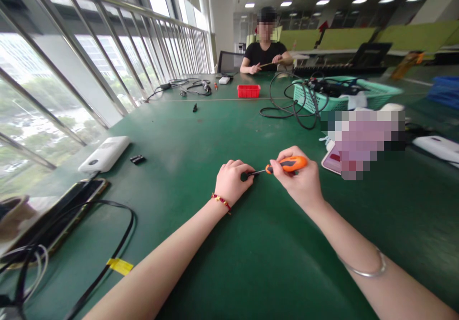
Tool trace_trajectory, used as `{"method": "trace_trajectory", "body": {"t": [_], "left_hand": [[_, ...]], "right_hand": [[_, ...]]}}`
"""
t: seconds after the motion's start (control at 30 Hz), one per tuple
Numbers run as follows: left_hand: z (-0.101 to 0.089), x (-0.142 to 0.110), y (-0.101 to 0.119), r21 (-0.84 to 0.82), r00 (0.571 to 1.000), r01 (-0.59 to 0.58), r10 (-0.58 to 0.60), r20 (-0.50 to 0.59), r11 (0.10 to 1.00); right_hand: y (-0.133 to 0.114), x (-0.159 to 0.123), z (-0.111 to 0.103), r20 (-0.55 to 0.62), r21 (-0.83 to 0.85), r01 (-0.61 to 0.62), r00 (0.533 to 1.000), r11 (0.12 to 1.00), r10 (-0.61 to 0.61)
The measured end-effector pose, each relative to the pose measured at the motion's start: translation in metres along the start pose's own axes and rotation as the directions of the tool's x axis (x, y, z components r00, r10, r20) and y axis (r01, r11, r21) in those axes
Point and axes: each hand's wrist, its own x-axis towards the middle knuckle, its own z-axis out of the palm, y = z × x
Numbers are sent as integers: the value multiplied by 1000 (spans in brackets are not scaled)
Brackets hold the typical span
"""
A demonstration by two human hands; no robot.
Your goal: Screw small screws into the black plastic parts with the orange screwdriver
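Note:
Near the middle of the green table [215,133], my left hand [231,179] pinches a small black part [245,176] whose exact kind is too small to make out. My right hand [301,181] is wrapped around the orange and grey handle of a screwdriver [292,163]. The screwdriver lies nearly level, its thin shaft pointing left. Its tip meets the black part by my left fingertips; whether it sits in a screw is hidden. Left of my left hand lies another small black piece [137,159], apart from both hands.
At left are a white power bank [105,154], a phone [60,219] and black cables. A red bin [248,91] and a green basket [380,93] of cables stand farther back. A small black piece [194,107] lies beyond. Across the table sits a person [267,54] holding a thin stick-like thing.

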Motion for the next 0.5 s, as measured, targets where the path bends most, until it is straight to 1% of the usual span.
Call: {"method": "trace_trajectory", "body": {"t": [0.23, 0.33, 0.5], "left_hand": [[1, -1, -1, 37, 1000, -6, 7, -14, 999], [1, -1, 0, 58, 1000, -12, 13, -27, 998], [1, -1, 1, 82, 999, -24, 27, -30, 996]], "right_hand": [[-2, -5, 2, 17, 89, -33, 999, 995, 32], [-1, -5, 3, 35, 110, -27, 999, 994, 23], [-5, -5, 2, 66, 37, -20, 998, 999, 17]]}}
